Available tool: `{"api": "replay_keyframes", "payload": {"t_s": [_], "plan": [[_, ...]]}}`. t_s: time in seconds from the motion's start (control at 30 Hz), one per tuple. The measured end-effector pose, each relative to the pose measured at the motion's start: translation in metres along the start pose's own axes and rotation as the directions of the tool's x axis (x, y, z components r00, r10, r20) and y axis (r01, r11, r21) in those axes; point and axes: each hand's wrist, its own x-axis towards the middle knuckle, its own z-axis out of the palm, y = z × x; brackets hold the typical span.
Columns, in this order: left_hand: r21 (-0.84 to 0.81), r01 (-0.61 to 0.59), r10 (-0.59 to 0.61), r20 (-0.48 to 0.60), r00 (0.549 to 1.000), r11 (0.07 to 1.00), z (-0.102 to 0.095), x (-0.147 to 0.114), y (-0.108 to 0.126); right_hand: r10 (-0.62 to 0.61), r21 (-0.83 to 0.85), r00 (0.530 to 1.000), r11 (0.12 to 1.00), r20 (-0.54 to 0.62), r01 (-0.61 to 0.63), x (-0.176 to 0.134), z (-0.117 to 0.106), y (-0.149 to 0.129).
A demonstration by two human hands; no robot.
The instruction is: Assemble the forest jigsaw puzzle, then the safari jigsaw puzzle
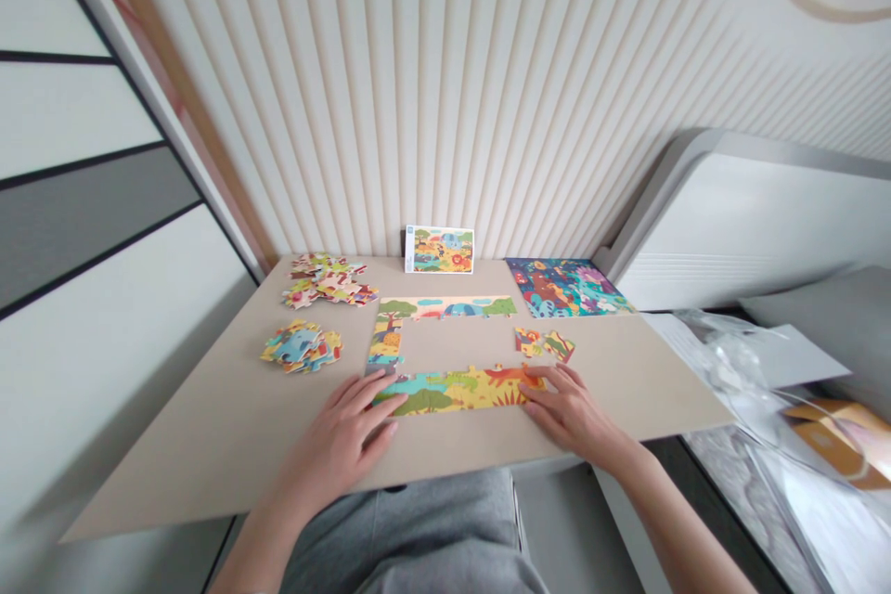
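Observation:
A partly joined jigsaw puzzle [452,390] lies on the table, its top, left and bottom strips forming a frame with a bare middle. At its lower left corner my left hand [352,427] rests with fingers spread, the tips touching the bottom strip. My right hand [567,408] lies over the right end of that strip, fingers stretched out on the pieces around the orange animal. Whatever is under the right fingertips is hidden. Just above the right hand sit a few loose puzzle pieces [544,343], apart from the frame.
Two heaps of loose pieces, a reddish one [327,281] and a blue-yellow one [303,346], are on the left of the table [209,445]. A picture card [440,251] stands at the back. A dark blue finished puzzle [567,288] lies back right. Papers and an orange box [835,441] are beyond the right edge.

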Motion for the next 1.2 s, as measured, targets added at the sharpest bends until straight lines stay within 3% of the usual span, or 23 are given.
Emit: {"api": "replay_keyframes", "payload": {"t_s": [0.17, 0.33, 0.53, 0.77, 0.87, 0.97, 1.07, 1.2], "plan": [[-0.005, -0.009, 0.009, -0.022, 1.0, 1.0, 0.001, 0.0, 0.0, 0.007, 0.025, 1.0, 1.0, 0.002, -0.007, 0.006, -0.002, 0.015], [0.006, -0.015, 0.015, -0.03, 0.999, 1.0, 0.002, -0.001, -0.001, 0.211, -0.029, 0.956, 0.975, -0.203, -0.221, 0.026, 0.014, 0.063], [0.013, -0.005, 0.005, -0.011, 1.0, 1.0, 0.002, -0.001, -0.001, 0.231, 0.076, 0.966, 0.972, -0.115, -0.223, 0.045, 0.031, 0.094], [0.026, -0.004, 0.004, 0.004, 1.0, 1.0, 0.001, -0.001, -0.001, 0.394, 0.234, 0.91, 0.904, -0.131, -0.358, 0.047, 0.017, 0.091], [0.017, -0.002, 0.001, 0.014, 1.0, 1.0, 0.0, 0.0, -0.001, 0.484, 0.418, 0.868, 0.816, -0.116, -0.399, 0.047, 0.01, 0.09], [-0.006, 0.001, -0.001, 0.003, 1.0, 1.0, -0.001, 0.001, 0.0, 0.587, 0.686, 0.807, 0.613, -0.064, -0.392, 0.048, 0.006, 0.084], [-0.016, 0.007, -0.007, -0.002, 1.0, 1.0, -0.002, 0.001, 0.001, 0.662, 0.835, 0.749, 0.428, -0.028, -0.347, 0.049, 0.007, 0.072], [0.011, 0.0, 0.0, -0.002, 1.0, 1.0, -0.002, 0.001, 0.001, 0.658, 0.863, 0.753, 0.37, 0.019, -0.345, 0.051, 0.023, 0.056]]}}
